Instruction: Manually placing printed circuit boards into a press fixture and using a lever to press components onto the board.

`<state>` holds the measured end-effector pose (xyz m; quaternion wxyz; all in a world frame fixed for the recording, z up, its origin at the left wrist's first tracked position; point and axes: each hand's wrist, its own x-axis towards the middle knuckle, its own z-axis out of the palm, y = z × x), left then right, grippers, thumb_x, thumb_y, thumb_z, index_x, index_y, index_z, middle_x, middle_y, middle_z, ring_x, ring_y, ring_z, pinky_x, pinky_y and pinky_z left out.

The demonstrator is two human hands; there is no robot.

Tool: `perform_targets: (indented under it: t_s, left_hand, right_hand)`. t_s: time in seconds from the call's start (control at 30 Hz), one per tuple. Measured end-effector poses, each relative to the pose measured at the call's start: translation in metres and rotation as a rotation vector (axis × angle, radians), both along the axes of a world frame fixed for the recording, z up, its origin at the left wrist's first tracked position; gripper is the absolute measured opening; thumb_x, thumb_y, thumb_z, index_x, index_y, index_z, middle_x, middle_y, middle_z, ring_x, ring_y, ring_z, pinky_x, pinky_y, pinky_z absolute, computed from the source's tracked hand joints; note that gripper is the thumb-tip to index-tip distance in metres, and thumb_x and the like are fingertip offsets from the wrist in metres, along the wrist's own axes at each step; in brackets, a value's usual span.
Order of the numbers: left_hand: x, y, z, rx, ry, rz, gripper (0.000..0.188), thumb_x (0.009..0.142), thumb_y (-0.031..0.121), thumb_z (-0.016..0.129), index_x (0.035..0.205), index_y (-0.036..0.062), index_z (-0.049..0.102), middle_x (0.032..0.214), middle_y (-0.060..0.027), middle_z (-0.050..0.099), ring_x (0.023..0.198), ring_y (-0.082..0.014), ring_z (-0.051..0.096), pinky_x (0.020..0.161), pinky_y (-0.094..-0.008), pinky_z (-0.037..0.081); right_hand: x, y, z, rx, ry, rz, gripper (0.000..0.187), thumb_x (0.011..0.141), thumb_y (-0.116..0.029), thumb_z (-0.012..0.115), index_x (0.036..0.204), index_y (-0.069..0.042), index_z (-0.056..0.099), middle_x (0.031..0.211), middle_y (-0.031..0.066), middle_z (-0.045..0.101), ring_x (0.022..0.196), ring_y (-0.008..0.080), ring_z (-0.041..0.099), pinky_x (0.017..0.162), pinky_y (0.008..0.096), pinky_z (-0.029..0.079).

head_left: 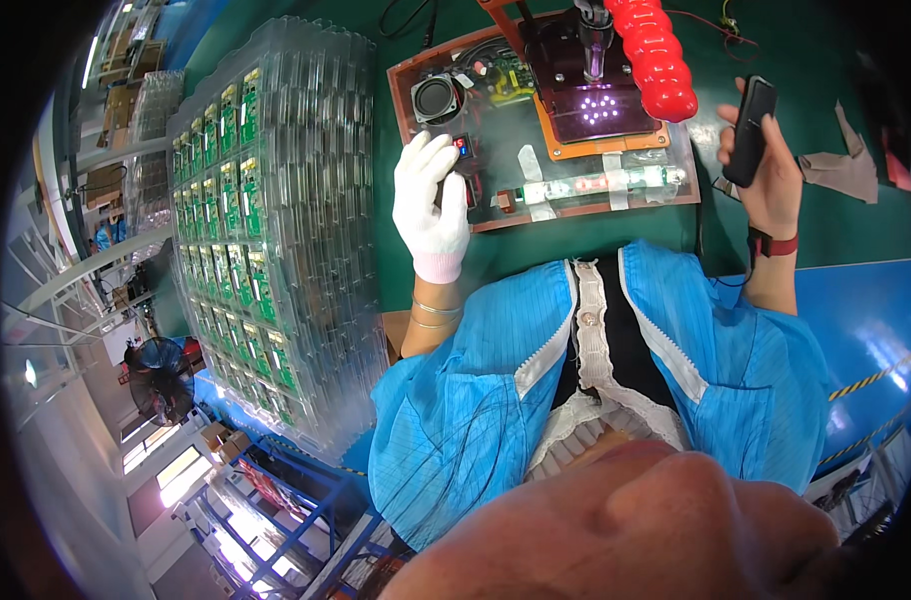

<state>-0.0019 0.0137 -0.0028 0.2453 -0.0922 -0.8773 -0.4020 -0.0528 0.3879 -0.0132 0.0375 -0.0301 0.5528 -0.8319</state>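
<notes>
My left hand (432, 200), in a white glove, rests at the near left edge of a wooden-framed test box (496, 215). Its fingers are loosely bent, the thumb apart, with nothing visible between them. Beside those fingertips is a small lit digit display (463, 147) on the box. My right hand (773, 180), bare, grips a slim black handheld device (751, 130) with rounded ends, held upright to the right of the box. Whether it is a remote control or a phone I cannot tell. On the box, a dark tinted plate (601, 90) on an orange mount shows a cluster of violet-white lights.
Stacked clear plastic trays (316, 230) with several green circuit boards (238, 200) stand at my left. A round speaker (436, 99) and a taped clear tube (596, 184) are on the box. A red segmented hose (661, 65) hangs over it. Torn brown paper (844, 170) lies far right.
</notes>
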Motion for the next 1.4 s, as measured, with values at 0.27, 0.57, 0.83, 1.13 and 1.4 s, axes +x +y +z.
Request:
perform_targets:
  t_s: [0.27, 0.57, 0.83, 1.13, 1.4]
  left_hand:
    - [0.001, 0.01, 0.003, -0.064, 0.126, -0.073, 0.034, 0.077, -0.011, 0.057, 0.107, 0.0, 0.068, 0.117, -0.0138, 0.069, 0.123, -0.0322, 0.058, 0.107, -0.0408, 0.044]
    - [0.0, 0.016, 0.002, -0.098, 0.141, -0.055, 0.024, 0.075, -0.005, 0.063, 0.097, 0.0026, 0.069, 0.109, -0.0091, 0.072, 0.114, -0.0314, 0.061, 0.111, -0.0472, 0.039]
    - [0.0, 0.027, 0.005, -0.169, 0.105, -0.183, 0.024, 0.073, -0.001, 0.067, 0.097, 0.0032, 0.069, 0.112, -0.0087, 0.071, 0.117, -0.0326, 0.059, 0.112, -0.0499, 0.036]
    - [0.0, 0.042, 0.001, -0.361, 0.138, -0.348, 0.026, 0.072, 0.006, 0.069, 0.098, 0.007, 0.071, 0.119, -0.0087, 0.068, 0.121, -0.0334, 0.057, 0.114, -0.0525, 0.032]
    - [0.0, 0.039, 0.005, -0.311, 0.109, -0.343, 0.028, 0.073, 0.008, 0.069, 0.101, 0.0075, 0.072, 0.117, -0.0104, 0.069, 0.116, -0.0334, 0.059, 0.111, -0.0521, 0.036]
  right_hand:
    - [0.034, -0.041, 0.044, 0.943, 0.836, 0.232, 0.056, 0.072, -0.011, 0.081, 0.124, -0.004, 0.064, 0.11, 0.013, 0.072, 0.08, 0.0224, 0.068, 0.07, 0.0288, 0.053]
    - [0.04, -0.06, 0.032, 1.16, 0.898, 0.228, 0.047, 0.075, -0.014, 0.079, 0.12, -0.008, 0.068, 0.116, 0.0071, 0.071, 0.085, 0.0228, 0.07, 0.072, 0.0306, 0.054]
    - [0.044, -0.064, 0.032, 1.219, 0.883, 0.225, 0.048, 0.076, -0.015, 0.079, 0.122, -0.01, 0.067, 0.121, 0.0068, 0.068, 0.087, 0.022, 0.07, 0.071, 0.0305, 0.055]
    - [0.043, -0.062, 0.017, 1.101, 0.91, 0.139, 0.048, 0.075, -0.016, 0.078, 0.122, -0.012, 0.067, 0.122, 0.0051, 0.067, 0.083, 0.0203, 0.07, 0.068, 0.0291, 0.055]
    - [0.042, -0.053, 0.025, 1.066, 0.897, 0.069, 0.041, 0.075, -0.013, 0.077, 0.116, -0.01, 0.07, 0.119, 0.006, 0.069, 0.083, 0.0204, 0.07, 0.069, 0.0283, 0.055]
